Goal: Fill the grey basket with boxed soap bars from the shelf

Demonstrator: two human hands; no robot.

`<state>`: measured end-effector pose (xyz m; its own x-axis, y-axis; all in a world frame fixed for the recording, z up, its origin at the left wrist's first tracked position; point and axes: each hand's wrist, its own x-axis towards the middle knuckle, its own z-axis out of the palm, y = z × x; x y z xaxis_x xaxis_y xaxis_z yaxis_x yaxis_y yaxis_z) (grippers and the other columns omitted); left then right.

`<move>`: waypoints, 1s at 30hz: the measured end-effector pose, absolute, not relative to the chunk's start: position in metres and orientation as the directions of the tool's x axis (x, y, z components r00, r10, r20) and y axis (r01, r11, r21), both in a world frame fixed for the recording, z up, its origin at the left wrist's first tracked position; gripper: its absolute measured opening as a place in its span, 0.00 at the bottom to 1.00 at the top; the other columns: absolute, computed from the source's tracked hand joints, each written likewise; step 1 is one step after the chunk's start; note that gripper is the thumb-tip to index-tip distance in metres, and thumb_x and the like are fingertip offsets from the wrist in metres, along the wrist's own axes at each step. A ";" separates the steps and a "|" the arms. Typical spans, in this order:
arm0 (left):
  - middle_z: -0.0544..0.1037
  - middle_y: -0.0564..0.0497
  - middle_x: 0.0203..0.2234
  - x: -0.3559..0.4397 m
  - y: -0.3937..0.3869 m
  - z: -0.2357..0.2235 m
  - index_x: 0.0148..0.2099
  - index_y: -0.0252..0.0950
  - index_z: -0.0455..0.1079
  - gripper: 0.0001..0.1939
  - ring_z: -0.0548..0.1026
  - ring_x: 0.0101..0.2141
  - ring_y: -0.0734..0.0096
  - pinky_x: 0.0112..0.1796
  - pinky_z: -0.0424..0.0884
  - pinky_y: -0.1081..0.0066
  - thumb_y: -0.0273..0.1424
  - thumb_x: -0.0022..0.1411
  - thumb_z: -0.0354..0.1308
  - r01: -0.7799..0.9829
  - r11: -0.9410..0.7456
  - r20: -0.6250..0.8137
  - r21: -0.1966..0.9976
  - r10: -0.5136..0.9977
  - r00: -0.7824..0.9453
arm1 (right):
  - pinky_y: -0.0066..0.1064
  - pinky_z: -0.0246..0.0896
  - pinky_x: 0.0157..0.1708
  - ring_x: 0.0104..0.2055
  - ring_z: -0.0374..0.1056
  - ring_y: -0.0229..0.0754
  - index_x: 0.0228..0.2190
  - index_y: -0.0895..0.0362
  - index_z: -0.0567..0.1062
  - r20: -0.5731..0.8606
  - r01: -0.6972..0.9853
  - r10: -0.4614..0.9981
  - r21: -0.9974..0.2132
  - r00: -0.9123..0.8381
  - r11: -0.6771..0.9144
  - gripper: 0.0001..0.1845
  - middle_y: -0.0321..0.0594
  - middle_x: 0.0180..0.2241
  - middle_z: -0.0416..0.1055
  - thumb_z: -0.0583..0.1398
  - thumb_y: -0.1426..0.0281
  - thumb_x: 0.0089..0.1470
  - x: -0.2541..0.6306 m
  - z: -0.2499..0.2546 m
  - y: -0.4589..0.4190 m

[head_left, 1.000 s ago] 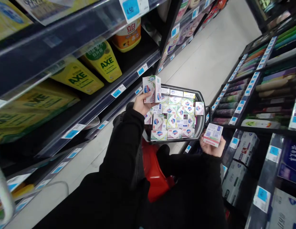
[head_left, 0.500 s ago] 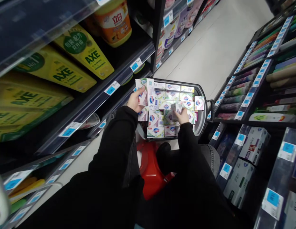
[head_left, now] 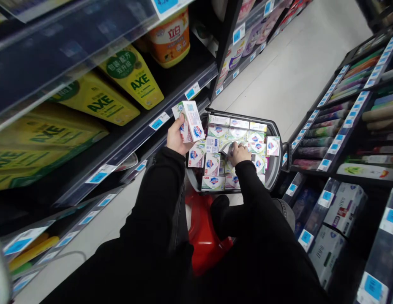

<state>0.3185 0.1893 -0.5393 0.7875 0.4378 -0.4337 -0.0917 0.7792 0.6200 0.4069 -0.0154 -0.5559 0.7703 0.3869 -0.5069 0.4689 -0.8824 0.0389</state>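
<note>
My left hand (head_left: 176,137) is closed on a small stack of white soap boxes (head_left: 190,120), held up just left of a grey basket (head_left: 277,126). The basket is packed with several more soap boxes (head_left: 247,136) with blue-and-red logos. My right hand (head_left: 239,153) reaches down into the middle of the basket, its fingers curled on one soap box (head_left: 227,147) among the others. Both arms wear black sleeves.
Shelves on the left hold yellow AXE refill packs (head_left: 133,80) and an orange bottle (head_left: 169,38) behind blue price tags. Shelves on the right carry toothpaste boxes (head_left: 342,207) and long tubes. A red stool (head_left: 201,230) stands below the basket. The pale floor aisle (head_left: 279,76) runs ahead.
A second ago my right hand held a box out at the right; it has moved into the basket and rests among the boxes. The left hand's stack tilted slightly.
</note>
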 end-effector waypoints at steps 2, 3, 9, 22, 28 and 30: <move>0.81 0.44 0.44 0.316 0.191 -0.538 0.55 0.37 0.71 0.30 0.77 0.50 0.46 0.48 0.76 0.53 0.52 0.58 0.59 -0.103 0.776 -0.430 0.622 0.448 0.784 | 0.53 0.63 0.47 0.57 0.59 0.61 0.61 0.51 0.60 -0.477 0.599 0.514 0.031 0.712 -0.800 0.35 0.56 0.58 0.62 0.63 0.69 0.52 0.423 -0.552 -0.003; 0.81 0.44 0.45 0.316 0.191 -0.538 0.55 0.37 0.71 0.30 0.77 0.50 0.46 0.47 0.76 0.53 0.51 0.58 0.60 -0.103 0.779 -0.431 0.618 0.446 0.785 | 0.51 0.63 0.47 0.57 0.58 0.60 0.62 0.49 0.59 -0.461 0.641 0.564 0.014 0.685 -0.768 0.38 0.55 0.58 0.61 0.63 0.71 0.52 0.430 -0.553 0.005; 0.82 0.47 0.42 0.313 0.194 -0.540 0.55 0.39 0.72 0.26 0.78 0.49 0.47 0.47 0.77 0.53 0.47 0.59 0.60 -0.125 0.807 -0.445 0.578 0.439 0.780 | 0.48 0.59 0.52 0.56 0.54 0.58 0.64 0.54 0.60 -0.356 0.763 0.730 -0.067 0.584 -0.643 0.39 0.56 0.59 0.59 0.63 0.71 0.53 0.449 -0.574 0.041; 0.81 0.45 0.44 0.310 0.197 -0.540 0.57 0.37 0.71 0.28 0.77 0.49 0.46 0.49 0.76 0.52 0.46 0.59 0.60 -0.123 0.840 -0.457 0.528 0.403 0.793 | 0.52 0.54 0.51 0.56 0.51 0.62 0.63 0.48 0.62 -0.296 0.765 0.734 -0.021 0.611 -0.644 0.36 0.51 0.59 0.60 0.62 0.64 0.54 0.454 -0.583 0.045; 0.82 0.44 0.43 0.311 0.195 -0.539 0.55 0.34 0.72 0.27 0.78 0.49 0.46 0.50 0.75 0.53 0.45 0.58 0.62 -0.152 0.850 -0.443 0.505 0.406 0.799 | 0.54 0.52 0.54 0.55 0.52 0.60 0.63 0.52 0.63 -0.248 0.789 0.773 -0.050 0.584 -0.613 0.37 0.53 0.57 0.61 0.63 0.62 0.53 0.457 -0.596 0.040; 0.82 0.45 0.42 0.311 0.195 -0.538 0.54 0.35 0.72 0.25 0.78 0.49 0.49 0.50 0.75 0.56 0.44 0.58 0.62 -0.160 0.854 -0.444 0.495 0.407 0.798 | 0.55 0.53 0.55 0.54 0.53 0.61 0.62 0.53 0.65 -0.197 0.794 0.788 -0.067 0.584 -0.605 0.36 0.53 0.55 0.62 0.64 0.63 0.52 0.458 -0.601 0.038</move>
<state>0.3114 0.1949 -0.5381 0.7981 0.4072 -0.4441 -0.1602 0.8539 0.4951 0.4580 0.0382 -0.6011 0.5835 0.7879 -0.1969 0.7937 -0.6046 -0.0670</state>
